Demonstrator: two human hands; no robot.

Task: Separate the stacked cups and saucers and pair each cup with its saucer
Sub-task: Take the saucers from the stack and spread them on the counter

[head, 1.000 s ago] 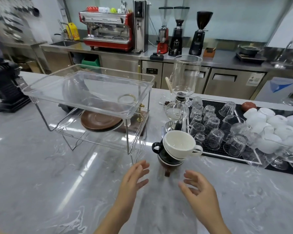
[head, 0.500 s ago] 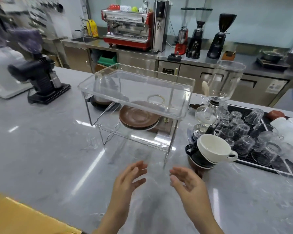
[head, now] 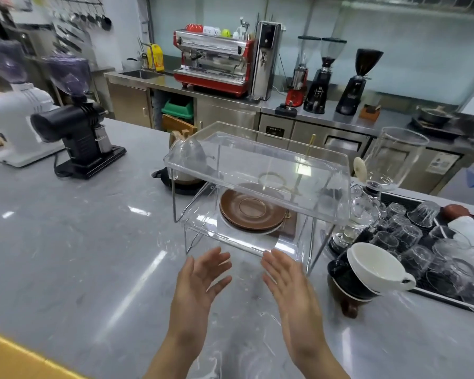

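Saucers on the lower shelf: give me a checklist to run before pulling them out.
1. Left hand free: ok, open and holding nothing.
2. Right hand free: ok, open.
3. Saucers reachable: ok, the lower shelf is open at the front.
4. Brown saucers on top: ok, with a white rim under them.
5. Saucer count: cannot tell.
6. Cup stack steady: not ok, the white cup tilts.

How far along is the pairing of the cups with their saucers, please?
Nothing looks paired yet. The cups remain stacked by the glass tray, and the saucers sit stacked on the clear rack's lower shelf. The left hand and right hand hover open before the rack, holding nothing. All separating and pairing remains.
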